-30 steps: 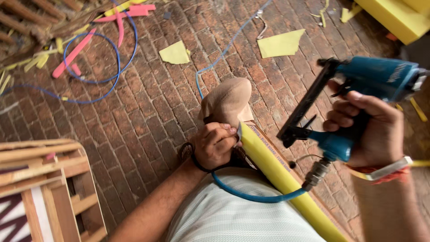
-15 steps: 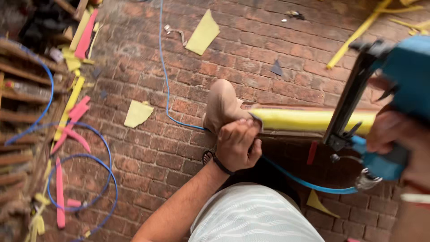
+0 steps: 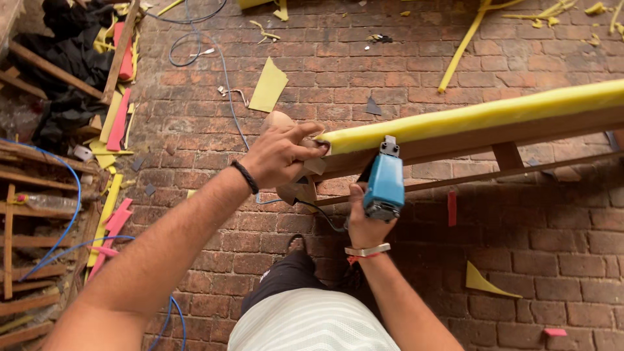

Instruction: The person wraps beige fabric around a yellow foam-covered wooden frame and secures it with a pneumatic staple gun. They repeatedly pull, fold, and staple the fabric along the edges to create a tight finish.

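Observation:
My left hand (image 3: 281,156) presses on the near end of a long wooden frame rail (image 3: 520,133), pinching the end of the yellow foam strip (image 3: 481,114) that lies along its top. A dark cord bracelet circles that wrist. My right hand (image 3: 365,224) grips a blue pneumatic staple gun (image 3: 385,183), its nose held up against the rail's side just right of my left hand. A thin hose runs from the gun down toward my lap. My foot (image 3: 279,121) shows behind the left hand.
Red brick floor (image 3: 552,221) all around, strewn with yellow foam scraps (image 3: 268,84) and pink strips (image 3: 120,120). Blue air hose (image 3: 229,97) snakes across the floor. Wooden frames (image 3: 32,260) and dark cloth (image 3: 68,58) pile up at the left.
The view swung round, so the rail now runs off to the right. My right hand brought the staple gun in from the right edge to the rail's side, beside my left hand.

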The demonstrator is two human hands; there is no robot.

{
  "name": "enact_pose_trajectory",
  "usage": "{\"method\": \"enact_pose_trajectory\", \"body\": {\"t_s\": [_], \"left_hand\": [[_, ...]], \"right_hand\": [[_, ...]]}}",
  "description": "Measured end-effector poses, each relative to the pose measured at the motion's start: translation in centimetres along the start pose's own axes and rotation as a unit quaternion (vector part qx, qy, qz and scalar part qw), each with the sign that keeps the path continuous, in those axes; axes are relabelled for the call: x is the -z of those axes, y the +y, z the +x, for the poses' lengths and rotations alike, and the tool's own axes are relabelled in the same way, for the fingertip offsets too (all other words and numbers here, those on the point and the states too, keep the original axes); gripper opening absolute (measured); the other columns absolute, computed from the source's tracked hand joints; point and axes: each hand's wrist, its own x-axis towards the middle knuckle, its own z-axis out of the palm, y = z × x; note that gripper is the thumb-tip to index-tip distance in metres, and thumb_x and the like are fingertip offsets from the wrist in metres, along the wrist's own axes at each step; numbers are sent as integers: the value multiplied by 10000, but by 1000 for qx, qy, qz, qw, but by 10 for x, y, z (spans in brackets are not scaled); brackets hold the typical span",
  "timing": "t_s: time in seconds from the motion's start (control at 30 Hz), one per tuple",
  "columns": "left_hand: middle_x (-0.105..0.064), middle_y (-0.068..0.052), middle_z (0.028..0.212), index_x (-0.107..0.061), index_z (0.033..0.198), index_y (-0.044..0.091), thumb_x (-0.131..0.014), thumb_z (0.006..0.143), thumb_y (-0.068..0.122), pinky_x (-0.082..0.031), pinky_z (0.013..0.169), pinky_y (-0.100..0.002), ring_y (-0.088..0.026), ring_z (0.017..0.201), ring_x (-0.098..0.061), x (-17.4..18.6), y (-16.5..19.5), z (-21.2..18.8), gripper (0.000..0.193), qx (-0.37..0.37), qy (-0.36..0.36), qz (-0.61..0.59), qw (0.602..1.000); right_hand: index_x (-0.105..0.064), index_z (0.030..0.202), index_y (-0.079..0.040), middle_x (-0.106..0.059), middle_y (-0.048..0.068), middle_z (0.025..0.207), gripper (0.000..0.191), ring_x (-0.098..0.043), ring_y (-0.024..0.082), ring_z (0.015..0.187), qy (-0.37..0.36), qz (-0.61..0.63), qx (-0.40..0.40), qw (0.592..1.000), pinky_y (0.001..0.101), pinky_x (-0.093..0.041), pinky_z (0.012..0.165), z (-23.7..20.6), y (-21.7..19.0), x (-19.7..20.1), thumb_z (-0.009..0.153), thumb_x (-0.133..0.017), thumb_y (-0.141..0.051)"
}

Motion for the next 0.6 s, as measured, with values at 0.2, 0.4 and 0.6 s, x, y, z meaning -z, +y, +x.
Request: {"method": "enact_pose_trajectory", "body": {"t_s": [0.2, 0.4, 0.6], "left_hand": [[-709, -19, 1322, -772, 1196, 360, -639, 910, 149, -523, 819, -405, -258, 993, -702, 18, -22, 22, 379, -91, -107, -35, 990], [-733, -49, 1168, -747, 1222, 281, -706, 879, 299, -543, 794, -429, -287, 951, -696, 11, -28, 27, 347, -177, -96, -62, 977], [-735, -25, 1013, -736, 1229, 321, -725, 915, 466, -526, 707, -439, -283, 844, -680, 4, -18, 19, 345, -176, -91, -50, 979]], "right_hand": [[-707, 992, -34, -741, 28, 890, 306, -693, 135, 794, 75, -41, -42, 995, 291, -570, 756, -15, 1, -34, 894, -837, -293], [-610, 955, -9, -626, 10, 833, 378, -590, 146, 749, 183, -28, -33, 982, 314, -528, 690, -31, 2, -79, 895, -879, -267], [-652, 1023, 9, -709, 20, 894, 247, -688, 127, 771, 222, 100, -51, 969, 275, -579, 673, -34, -8, -101, 862, -816, -80]]}}
